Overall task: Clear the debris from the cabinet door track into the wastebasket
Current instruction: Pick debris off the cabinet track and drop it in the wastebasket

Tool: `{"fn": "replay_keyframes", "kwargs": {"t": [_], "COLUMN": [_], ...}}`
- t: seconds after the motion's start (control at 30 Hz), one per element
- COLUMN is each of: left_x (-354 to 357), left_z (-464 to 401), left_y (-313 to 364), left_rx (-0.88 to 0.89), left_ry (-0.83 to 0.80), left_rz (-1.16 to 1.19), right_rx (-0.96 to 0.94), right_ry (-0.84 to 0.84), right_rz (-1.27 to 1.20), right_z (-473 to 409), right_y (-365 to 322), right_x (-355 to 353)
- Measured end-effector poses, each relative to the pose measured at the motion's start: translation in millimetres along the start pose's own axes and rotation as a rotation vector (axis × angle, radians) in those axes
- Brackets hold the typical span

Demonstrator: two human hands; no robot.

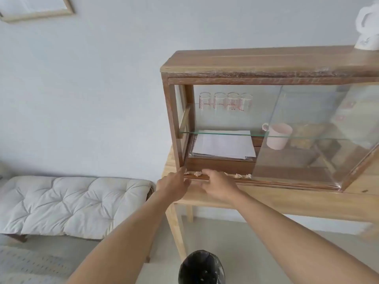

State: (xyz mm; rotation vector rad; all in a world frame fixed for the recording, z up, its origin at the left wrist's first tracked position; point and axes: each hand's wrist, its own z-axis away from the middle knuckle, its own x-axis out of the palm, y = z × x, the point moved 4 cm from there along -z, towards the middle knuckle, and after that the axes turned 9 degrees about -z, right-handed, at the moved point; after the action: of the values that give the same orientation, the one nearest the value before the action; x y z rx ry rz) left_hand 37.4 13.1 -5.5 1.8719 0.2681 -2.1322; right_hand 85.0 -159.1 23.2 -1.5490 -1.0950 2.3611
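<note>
Nearest to the person, on the floor, stands one wastebasket [201, 267] with a black liner; a few pale specks lie at its bottom. Above it two bare forearms reach forward to the wooden cabinet [266, 64], which stands on a light wooden table [287, 198].

The left hand [174, 186] rests at the left lower corner of the cabinet, the fingers stretched toward the track [196, 177]. Whether they pinch anything, I cannot tell. The right hand [218, 184] lies over the front edge of the track with the fingers curled down on it; the fingertips are hidden, so it is not clear if they are closed on a piece.

The debris [238, 175] is in the door track along the bottom front of the cabinet. It looks like small, pale beige crumpled scraps. I count about four or five: two between the hands, the others just right of the right hand, up to the edge of the sliding glass door [307, 136], which is pushed to the right.

Inside, under the glass shelf [221, 133], lie white papers [223, 145]. One pink mug [277, 136] stands behind the door. Farther back are four glasses [225, 103] with red printing, too blurred to read. On top sits one white object [368, 27]. At the left stands a bench [67, 203] with a white cushion, and one picture frame [39, 9] hangs on the wall.
</note>
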Motion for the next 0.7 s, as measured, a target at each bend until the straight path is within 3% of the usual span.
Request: {"fn": "replay_keyframes", "kwargs": {"t": [0.33, 0.7], "left_x": [11, 7], "left_z": [-11, 9], "left_y": [-1, 0], "left_rx": [0.004, 0.007], "left_ry": [0.230, 0.272], "left_rz": [-0.076, -0.081], "right_rx": [0.000, -0.013], "right_ry": [0.201, 0.292], "right_rz": [-0.083, -0.097], "right_z": [-25, -31], "right_y": [8, 9], "right_x": [11, 17]}}
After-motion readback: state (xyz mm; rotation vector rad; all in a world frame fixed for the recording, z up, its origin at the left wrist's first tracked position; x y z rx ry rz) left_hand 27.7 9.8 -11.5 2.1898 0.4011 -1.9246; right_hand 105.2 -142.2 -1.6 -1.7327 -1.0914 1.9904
